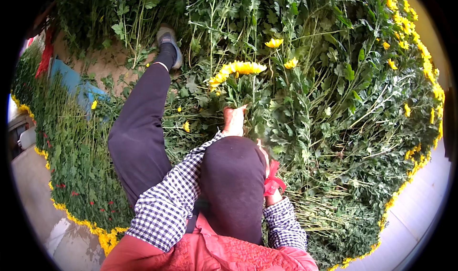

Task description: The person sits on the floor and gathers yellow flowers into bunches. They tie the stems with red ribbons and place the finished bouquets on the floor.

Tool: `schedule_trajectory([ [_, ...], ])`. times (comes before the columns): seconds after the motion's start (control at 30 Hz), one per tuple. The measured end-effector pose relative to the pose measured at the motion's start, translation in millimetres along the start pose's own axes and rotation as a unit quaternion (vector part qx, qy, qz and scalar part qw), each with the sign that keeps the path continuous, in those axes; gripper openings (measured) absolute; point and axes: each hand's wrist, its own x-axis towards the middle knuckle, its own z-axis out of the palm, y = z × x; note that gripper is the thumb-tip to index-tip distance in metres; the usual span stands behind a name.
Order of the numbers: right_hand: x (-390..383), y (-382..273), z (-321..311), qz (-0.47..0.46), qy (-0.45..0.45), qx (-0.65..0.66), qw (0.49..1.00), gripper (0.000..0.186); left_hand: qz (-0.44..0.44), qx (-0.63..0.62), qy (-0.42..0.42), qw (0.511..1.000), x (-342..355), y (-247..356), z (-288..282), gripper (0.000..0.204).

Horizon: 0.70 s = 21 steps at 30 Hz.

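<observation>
Cut flowers (343, 104) cover the ground (420, 214) across the whole frame. At centre the left hand (234, 121) is closed around a yellow bunch (238, 71). The right hand (264, 153), behind the knee (234, 175), touches a red ribbon (273, 180); its grip cannot be told. A loose hold could let stems slip.

Bunch of flowers (237, 70): yellow heads, green stems and leaves. Piled stems (334, 128) all round: green, with yellow blooms along the outer edge. Sleeves (167, 204): black-and-white check. Vest (210, 252): red-orange, quilted pattern. Trousers (138, 132): dark, near black. Shoe (168, 37): grey. Ribbon (273, 180) at the right hand (263, 153): red. Sheet (76, 85) under the stems at left: blue. Floor (38, 209): pale grey.
</observation>
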Motion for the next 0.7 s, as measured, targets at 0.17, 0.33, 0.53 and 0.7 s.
schedule_trajectory([
  [0.17, -2, -14, -5, -0.005, -0.012, 0.045, 0.999, 0.022, -0.215, -0.206, -0.182, 0.937, -20, 67, 8, 0.031],
  [0.33, -3, -23, -5, -0.018, -0.029, 0.047, 0.998, 0.023, -0.322, -0.186, -0.262, 0.891, -52, 111, 19, 0.042],
  [0.53, -6, -35, -8, -0.07, -0.046, -0.02, 0.996, 0.026, -0.315, -0.249, -0.249, 0.881, -50, 93, 21, 0.028],
  [0.7, 26, -68, -31, -0.255, 0.083, -0.167, 0.949, 0.031, -0.203, -0.185, -0.21, 0.938, -38, 76, 13, 0.029],
])
